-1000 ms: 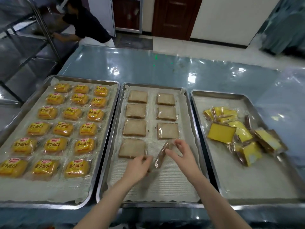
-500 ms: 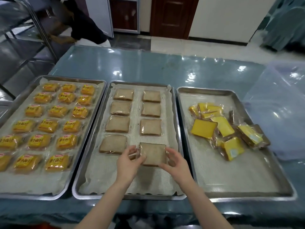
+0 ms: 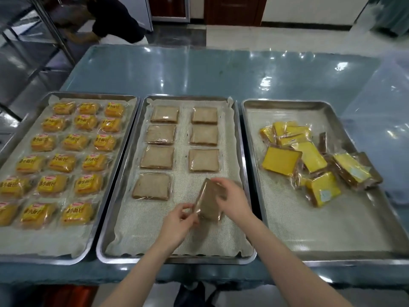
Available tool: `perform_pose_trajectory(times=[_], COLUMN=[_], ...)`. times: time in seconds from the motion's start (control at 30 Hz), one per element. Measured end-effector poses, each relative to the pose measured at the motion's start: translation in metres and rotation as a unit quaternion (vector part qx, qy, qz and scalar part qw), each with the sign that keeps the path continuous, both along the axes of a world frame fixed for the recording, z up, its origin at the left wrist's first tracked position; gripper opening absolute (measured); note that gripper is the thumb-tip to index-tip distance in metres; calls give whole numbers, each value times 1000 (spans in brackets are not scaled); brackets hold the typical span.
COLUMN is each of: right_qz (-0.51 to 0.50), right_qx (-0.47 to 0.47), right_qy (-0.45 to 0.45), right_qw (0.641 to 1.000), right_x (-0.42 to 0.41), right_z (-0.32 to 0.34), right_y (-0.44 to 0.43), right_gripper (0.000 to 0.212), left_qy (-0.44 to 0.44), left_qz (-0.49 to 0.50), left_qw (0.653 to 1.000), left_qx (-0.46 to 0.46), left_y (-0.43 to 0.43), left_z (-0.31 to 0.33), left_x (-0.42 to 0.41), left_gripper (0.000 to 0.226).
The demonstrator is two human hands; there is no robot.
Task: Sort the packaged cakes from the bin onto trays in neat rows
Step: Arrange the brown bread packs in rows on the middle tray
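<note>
A brown packaged cake is held tilted above the middle tray, below the right-hand row. My left hand pinches its lower left edge. My right hand grips its upper right side. Several brown cakes lie flat in two rows on this tray's mesh liner, the nearest at the left. The right tray holds a loose heap of yellow packaged cakes.
The left tray is filled with rows of orange wrapped buns. All three trays sit on a glossy blue table. A clear plastic bin stands at the far right. A person bends by metal racks at the back left.
The cake lay flat between both hands half a second ago; now it is lifted and tilted on edge. The view has shifted a little to the right.
</note>
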State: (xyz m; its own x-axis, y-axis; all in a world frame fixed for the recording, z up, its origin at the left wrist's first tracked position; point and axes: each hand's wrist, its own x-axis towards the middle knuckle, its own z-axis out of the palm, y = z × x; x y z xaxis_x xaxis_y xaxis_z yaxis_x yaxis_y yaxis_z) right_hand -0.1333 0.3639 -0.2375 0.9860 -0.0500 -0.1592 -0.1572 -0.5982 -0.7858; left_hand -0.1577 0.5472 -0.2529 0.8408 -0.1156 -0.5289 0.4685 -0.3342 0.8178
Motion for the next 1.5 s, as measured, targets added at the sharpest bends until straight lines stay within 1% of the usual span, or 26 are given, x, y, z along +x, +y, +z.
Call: perform_pose_trajectory(times=[0.07,0.13,0.17,0.2,0.23,0.27,0.3,0.33,0.4,0.43,0.5,0.53,0.63,0.7,0.77,0.8,0.83,0.93,1.0,1.03,1.1,1.13,1.2,1.3,1.43,1.5], right_qz=[53,72,54,14,-37,-81,-108,-119,-117,-115,-113,-117,-106,-40,32,46,34,-94,-132,-127,-113,-113,-119,-127,-108,-99], right_qx=[-26,-54,-75,-95,-111,-119,-121,-118,-88,-59,-18,-21,-73,-99,-112,-112,-106,-113,-126,-118,-68,-41,-20,-21,-39,-49], right_qy=[21,24,15,2,-6,-5,15,48,107,119,104,86,4,-9,12,21,22,-7,12,37,73,71,38,6,5,11], right_qw=[998,996,996,995,993,990,987,985,983,984,988,989,992,994,993,992,994,989,983,984,989,990,992,992,993,994], right_x=[15,20,18,13,4,-6,-15,-23,-31,-30,-24,-20,-5,6,16,18,18,2,-15,-22,-29,-29,-24,-10,2,2], right_z=[-1,-5,-8,-10,-10,-10,-10,-10,-16,-19,-21,-20,-20,-20,-22,-24,-25,-24,-23,-23,-26,-27,-26,-23,-31,-35], right_y=[3,4,3,3,3,3,4,6,10,13,19,21,21,18,16,16,15,10,8,9,13,16,22,25,20,19], right_gripper=[50,51,50,47,43,39,37,38,41,38,31,31,41,46,48,48,47,39,30,28,27,29,34,37,33,31], left_qy=[8,-20,-49,-87,-129,-167,-198,-210,-187,-169,-153,-144,-115,-122,-118,-115,-118,-162,-199,-207,-207,-208,-215,-227,-220,-226], left_qz=[-38,-90,-111,-117,-107,-93,-89,-102,-148,-162,-159,-145,-66,-57,-74,-81,-84,-53,-50,-60,-77,-73,-47,-26,-63,-61], left_qw=[998,985,972,958,949,947,946,947,951,952,955,958,971,967,964,963,961,951,948,948,948,948,951,952,952,951], left_qx=[48,146,203,249,266,259,239,220,198,195,200,202,201,216,226,229,236,257,242,235,230,228,218,202,204,203], left_y=[1,5,7,7,6,4,0,-5,-19,-24,-29,-28,-13,0,9,12,14,14,9,6,-2,-5,-7,-6,-8,-7], left_z=[0,2,3,6,7,7,7,4,-4,-7,-11,-12,-18,-20,-19,-17,-15,-14,-15,-16,-18,-18,-16,-15,-22,-28], left_x=[1,7,12,18,25,33,41,50,62,65,66,65,58,48,37,33,30,35,39,40,42,42,43,44,42,45], left_gripper=[27,24,26,27,27,26,27,34,48,52,53,51,39,31,28,30,32,36,36,37,39,38,36,33,31,28])
